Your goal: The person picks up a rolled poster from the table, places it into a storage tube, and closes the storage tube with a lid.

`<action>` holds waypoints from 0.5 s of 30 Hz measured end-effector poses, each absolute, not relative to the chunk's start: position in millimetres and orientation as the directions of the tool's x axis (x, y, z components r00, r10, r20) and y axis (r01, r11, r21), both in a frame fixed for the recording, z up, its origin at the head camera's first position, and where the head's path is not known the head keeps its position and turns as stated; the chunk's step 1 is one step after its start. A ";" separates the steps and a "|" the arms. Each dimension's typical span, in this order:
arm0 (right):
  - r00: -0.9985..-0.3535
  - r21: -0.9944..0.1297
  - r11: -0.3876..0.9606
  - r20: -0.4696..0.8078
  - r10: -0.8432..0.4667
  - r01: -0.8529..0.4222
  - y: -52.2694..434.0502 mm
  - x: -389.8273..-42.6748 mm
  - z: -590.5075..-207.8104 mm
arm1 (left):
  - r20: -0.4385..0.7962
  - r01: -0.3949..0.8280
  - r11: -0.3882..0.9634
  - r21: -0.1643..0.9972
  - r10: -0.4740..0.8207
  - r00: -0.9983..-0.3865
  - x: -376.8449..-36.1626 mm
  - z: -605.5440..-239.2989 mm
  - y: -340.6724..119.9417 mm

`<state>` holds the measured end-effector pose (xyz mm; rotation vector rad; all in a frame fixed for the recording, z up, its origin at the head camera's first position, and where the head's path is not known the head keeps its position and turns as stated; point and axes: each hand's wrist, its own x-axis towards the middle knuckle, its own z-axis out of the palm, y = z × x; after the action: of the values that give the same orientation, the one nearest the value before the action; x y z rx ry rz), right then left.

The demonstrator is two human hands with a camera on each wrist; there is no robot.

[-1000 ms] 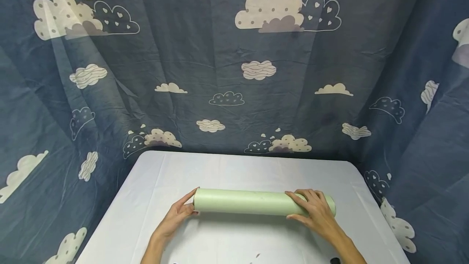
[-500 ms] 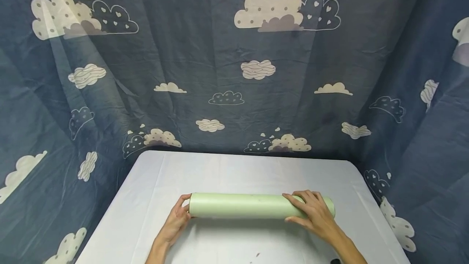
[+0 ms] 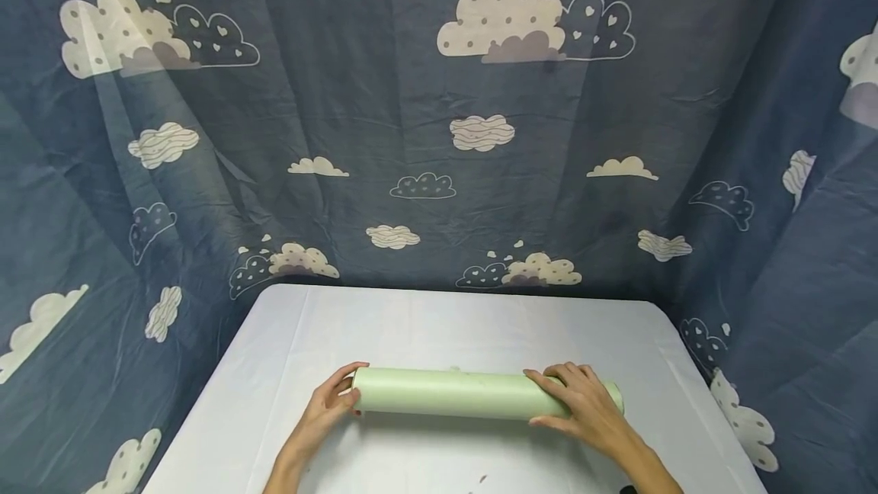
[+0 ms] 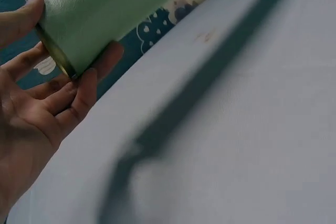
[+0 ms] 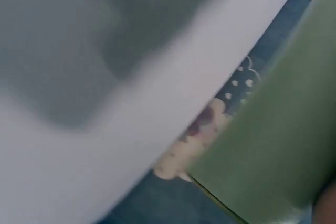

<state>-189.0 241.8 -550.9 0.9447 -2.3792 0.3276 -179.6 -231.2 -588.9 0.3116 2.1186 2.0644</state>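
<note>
No readable text, labels or numbers anywhere.

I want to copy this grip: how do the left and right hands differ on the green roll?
The left hand cups the green roll's end, fingers curled round its rim; the right hand lies over the top near the other end, fingers draped across. Both touch the roll above the white table.

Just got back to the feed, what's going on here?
A person has a pale green roll lying crosswise on a white table. The left hand cups the roll's left end, fingers curled round its rim. The right hand lies over the roll near its right end, fingers draped across the top. A blue cloud-print cloth hangs behind and beside the table.
</note>
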 end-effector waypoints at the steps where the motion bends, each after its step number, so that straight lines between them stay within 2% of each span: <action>1: -0.602 -0.014 0.717 0.555 -0.574 -0.697 241.8 -189.1 -549.9 | 0.026 0.032 0.021 0.999 0.256 -0.966 -179.6 -589.1 -230.4; 7: -0.662 -0.030 0.724 0.432 -0.612 -0.689 247.5 -193.0 -549.3 | 0.038 0.043 0.010 0.999 0.289 -0.957 -181.0 -597.8 -227.8; 15: -0.690 -0.085 0.742 0.449 -0.568 -0.665 259.9 -194.4 -553.0 | -0.035 -0.024 0.050 0.998 0.226 -0.973 -177.0 -605.7 -231.9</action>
<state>-194.4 259.9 -553.0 0.9449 -2.5457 0.3389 -177.0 -231.9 -605.7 0.2090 2.1359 2.0365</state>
